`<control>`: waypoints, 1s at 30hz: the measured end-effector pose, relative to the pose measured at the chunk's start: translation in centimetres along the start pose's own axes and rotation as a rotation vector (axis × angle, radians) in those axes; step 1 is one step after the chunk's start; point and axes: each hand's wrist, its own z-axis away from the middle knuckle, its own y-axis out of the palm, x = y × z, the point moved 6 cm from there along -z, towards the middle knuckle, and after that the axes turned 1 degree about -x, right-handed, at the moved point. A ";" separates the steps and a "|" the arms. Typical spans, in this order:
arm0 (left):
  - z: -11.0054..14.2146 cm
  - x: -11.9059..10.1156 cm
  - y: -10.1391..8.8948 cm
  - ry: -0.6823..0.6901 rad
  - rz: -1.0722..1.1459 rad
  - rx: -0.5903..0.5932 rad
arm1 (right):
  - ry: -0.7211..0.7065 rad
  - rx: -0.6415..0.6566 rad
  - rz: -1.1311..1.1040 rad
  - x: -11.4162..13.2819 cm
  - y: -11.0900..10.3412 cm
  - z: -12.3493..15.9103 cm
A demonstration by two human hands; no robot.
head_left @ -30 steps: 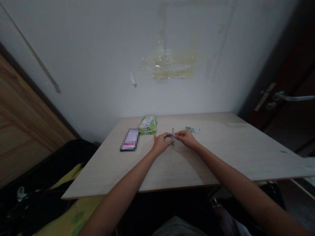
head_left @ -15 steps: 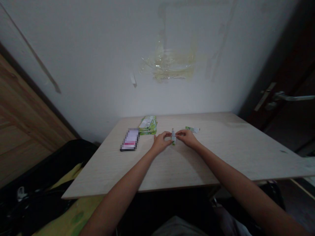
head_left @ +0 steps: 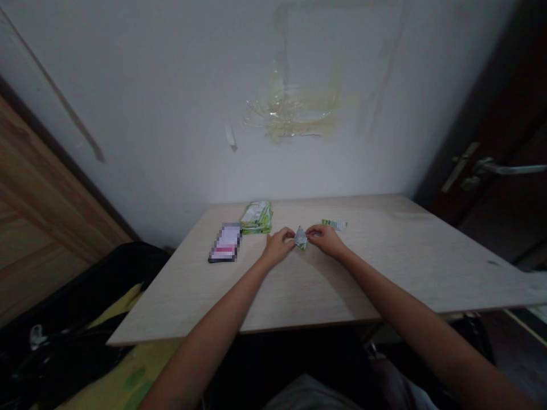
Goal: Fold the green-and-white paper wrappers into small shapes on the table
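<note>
Packet (head_left: 301,239) between left hand (head_left: 279,245) and right hand (head_left: 328,240), both pinching its sides, long axis towards back edge of table (head_left: 427,250).

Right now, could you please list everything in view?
Table: 1, pale wood, centre
Packet pile: 1, green-white, table's far left; packets uncountable
Phone: 1, dark edges, pixelated screen, table's left
Loose packet: 1, green-white, table's far side
Held packet: 1, green-white, table's middle
Wall: 1, greyish, behind table
Tape patch: 1, yellowish, on wall
Door: 1, dark brown, right
Door handle: 1, silver, right
Wooden panel: 1, brown, left
Fabric: 1, yellow, lower left
Dark items: uncountable, black, left
Left hand: 1, bare, at held packet
Right hand: 1, bare, at held packet
</note>
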 end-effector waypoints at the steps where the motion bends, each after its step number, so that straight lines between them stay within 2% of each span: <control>1: 0.0 0.0 0.0 -0.004 -0.006 0.001 | 0.002 0.003 0.003 0.0 0.0 0.0; 9: -0.3 0.5 -0.1 0.050 -0.083 0.064 | -0.033 0.057 -0.028 -0.3 0.4 0.1; 20: 0.1 0.5 -0.3 0.117 -0.188 0.147 | -0.074 0.102 0.075 -0.6 0.3 -0.1; 26: 0.2 0.6 -0.2 0.190 -0.250 0.156 | -0.141 0.159 0.141 -0.9 0.5 -0.2; 30: 0.1 1.0 -0.1 0.159 -0.286 0.133 | -0.142 0.158 0.152 -1.1 0.6 -0.2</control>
